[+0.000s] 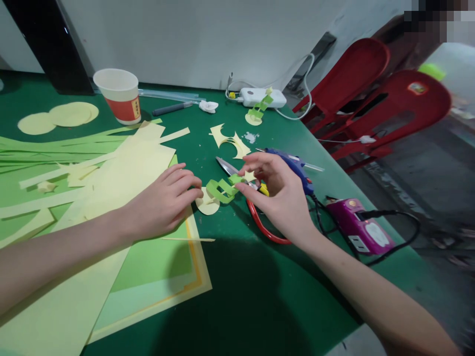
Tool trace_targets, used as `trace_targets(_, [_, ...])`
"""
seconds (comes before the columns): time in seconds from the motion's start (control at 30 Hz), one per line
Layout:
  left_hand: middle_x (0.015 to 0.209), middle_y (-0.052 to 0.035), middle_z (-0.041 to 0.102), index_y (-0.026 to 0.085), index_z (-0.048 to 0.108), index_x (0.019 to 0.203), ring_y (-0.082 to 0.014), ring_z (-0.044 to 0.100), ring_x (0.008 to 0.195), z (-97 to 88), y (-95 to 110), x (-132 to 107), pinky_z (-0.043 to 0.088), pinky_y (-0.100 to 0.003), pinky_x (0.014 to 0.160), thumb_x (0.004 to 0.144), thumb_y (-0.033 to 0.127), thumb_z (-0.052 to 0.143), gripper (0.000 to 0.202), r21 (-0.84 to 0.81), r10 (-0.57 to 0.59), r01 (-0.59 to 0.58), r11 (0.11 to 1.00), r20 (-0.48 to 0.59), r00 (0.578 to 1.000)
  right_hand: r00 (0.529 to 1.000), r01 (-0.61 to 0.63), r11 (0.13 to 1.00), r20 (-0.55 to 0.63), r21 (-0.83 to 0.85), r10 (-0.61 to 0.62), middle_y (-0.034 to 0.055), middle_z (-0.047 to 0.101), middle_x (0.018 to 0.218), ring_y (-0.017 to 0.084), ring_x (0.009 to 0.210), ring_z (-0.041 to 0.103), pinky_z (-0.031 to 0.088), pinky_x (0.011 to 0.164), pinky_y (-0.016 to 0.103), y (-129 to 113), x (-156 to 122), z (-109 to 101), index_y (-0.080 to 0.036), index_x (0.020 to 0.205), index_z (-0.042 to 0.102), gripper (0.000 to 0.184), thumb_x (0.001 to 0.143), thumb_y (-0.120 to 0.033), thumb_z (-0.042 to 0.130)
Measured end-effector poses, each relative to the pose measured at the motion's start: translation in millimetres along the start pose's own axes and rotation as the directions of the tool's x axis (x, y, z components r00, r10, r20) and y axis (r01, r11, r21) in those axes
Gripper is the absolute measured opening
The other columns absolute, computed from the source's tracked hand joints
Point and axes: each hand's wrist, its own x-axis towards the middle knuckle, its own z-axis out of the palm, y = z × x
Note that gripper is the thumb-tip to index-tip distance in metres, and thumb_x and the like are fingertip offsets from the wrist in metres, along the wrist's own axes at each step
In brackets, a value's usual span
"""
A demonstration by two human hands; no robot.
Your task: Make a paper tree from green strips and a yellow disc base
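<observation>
A curled and folded light-green paper strip [218, 190] stands on a small pale-yellow paper disc [208, 207]. My left hand [166, 200] has its fingers bent together at the disc's left edge; its thumb is hidden. With thumb and fingertips, my right hand [284, 195] pinches the upper end of the strip, where a small yellow paper star [249, 176] sits. Scissors with red handles [265, 230] lie partly covered beneath my right hand. Just behind that hand rests a blue glue gun [295, 168]. Yellow paper offcuts [232, 142] lie farther back.
Stacked yellow and green paper sheets [156, 267] cover the left side. At the back are a paper cup [120, 96], yellow discs [72, 114], a craft knife [172, 109], a white power strip [261, 97] and another strip-and-star piece [260, 109]. A purple power adapter [358, 225] stands right, near red chairs [401, 113].
</observation>
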Motion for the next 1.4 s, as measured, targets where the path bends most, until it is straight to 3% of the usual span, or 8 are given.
trace_targets(0.17, [0.096,-0.0109,0.065,0.01,0.061,0.095,-0.022,0.053,0.093,0.2,-0.4,0.2,0.039,-0.047,0.097,0.086,0.011,0.039,0.024,-0.03,-0.006,0.007,1.0,0.04,0.999,0.998,0.055,0.995,-0.048,0.088,-0.051,0.0003,0.056,0.08,0.015,0.077,0.056,0.042,0.06,0.03,-2.6,2.3,0.9,-0.022,0.092,0.056,0.026,0.071,-0.008,0.061])
trace_targets(0.3, [0.101,-0.009,0.065,0.013,0.062,0.1,-0.0223,0.053,0.097,-0.2,-0.7,0.2,0.037,-0.048,0.099,0.088,0.014,0.039,0.026,-0.087,0.015,-0.006,0.996,0.098,0.995,0.984,0.172,0.985,-0.058,0.008,-0.171,0.0006,0.057,0.084,0.015,0.08,0.057,0.044,0.066,0.031,-6.7,2.7,-3.5,-0.023,0.098,0.056,0.034,0.07,-0.003,0.059])
trace_targets(0.47, [0.106,-0.0098,0.064,0.013,0.062,0.104,-0.0231,0.053,0.101,-0.2,-2.3,-1.5,0.036,-0.048,0.1,0.088,0.014,0.038,0.029,-0.11,0.062,-0.049,0.993,0.117,0.991,0.954,0.3,0.948,0.039,-0.104,-0.297,0.0002,0.059,0.089,0.015,0.081,0.058,0.046,0.071,0.032,-6.5,-3.4,-3.7,-0.025,0.106,0.052,0.045,0.07,0.002,0.053])
trace_targets(0.63, [0.105,-0.0103,0.065,0.011,0.061,0.104,-0.0235,0.052,0.1,0.0,-2.6,-1.4,0.04,-0.044,0.096,0.088,0.013,0.038,0.028,-0.106,0.088,-0.077,0.991,0.101,0.991,0.973,0.229,0.97,0.036,-0.078,-0.227,-0.0008,0.058,0.084,0.013,0.077,0.057,0.049,0.071,0.03,-5.0,-4.1,-1.0,-0.024,0.1,0.055,0.037,0.071,-0.001,0.054])
trace_targets(0.8, [0.103,-0.0118,0.065,0.01,0.061,0.103,-0.0239,0.052,0.099,-0.5,-1.3,0.7,0.043,-0.042,0.092,0.088,0.013,0.037,0.028,-0.097,0.087,-0.079,0.992,0.08,0.993,0.982,0.163,0.986,-0.106,0.025,-0.159,-0.0009,0.059,0.079,0.012,0.074,0.055,0.049,0.067,0.028,-7.4,-0.5,0.5,-0.023,0.085,0.059,0.026,0.07,-0.002,0.059])
trace_targets(0.97, [0.105,-0.0109,0.065,0.011,0.059,0.106,-0.0237,0.052,0.101,-1.3,-1.7,0.8,0.041,-0.043,0.095,0.087,0.012,0.039,0.028,-0.098,0.079,-0.072,0.993,0.073,0.994,0.974,0.139,0.985,-0.193,0.098,-0.118,-0.0001,0.059,0.081,0.013,0.076,0.057,0.051,0.069,0.029,-0.4,-3.7,13.6,-0.024,0.085,0.056,0.02,0.073,-0.008,0.059])
trace_targets(1.13, [0.107,-0.0102,0.064,0.014,0.059,0.108,-0.0235,0.053,0.102,1.8,-2.9,0.1,0.04,-0.043,0.095,0.088,0.014,0.04,0.028,-0.123,0.117,-0.102,0.987,0.115,0.987,0.983,0.139,0.987,-0.132,0.076,-0.128,0.0003,0.06,0.086,0.013,0.08,0.058,0.051,0.072,0.029,6.9,-5.7,19.2,-0.023,0.088,0.054,0.02,0.073,-0.009,0.058])
trace_targets(1.4, [0.106,-0.0107,0.064,0.013,0.06,0.108,-0.0246,0.052,0.105,4.5,-3.7,-1.0,0.041,-0.043,0.094,0.089,0.015,0.04,0.028,-0.139,0.124,-0.106,0.985,0.13,0.984,0.981,0.189,0.961,-0.01,-0.202,-0.195,0.001,0.06,0.082,0.017,0.087,0.054,0.043,0.078,0.033,5.4,-0.9,8.1,-0.022,0.079,0.056,0.012,0.073,-0.015,0.063])
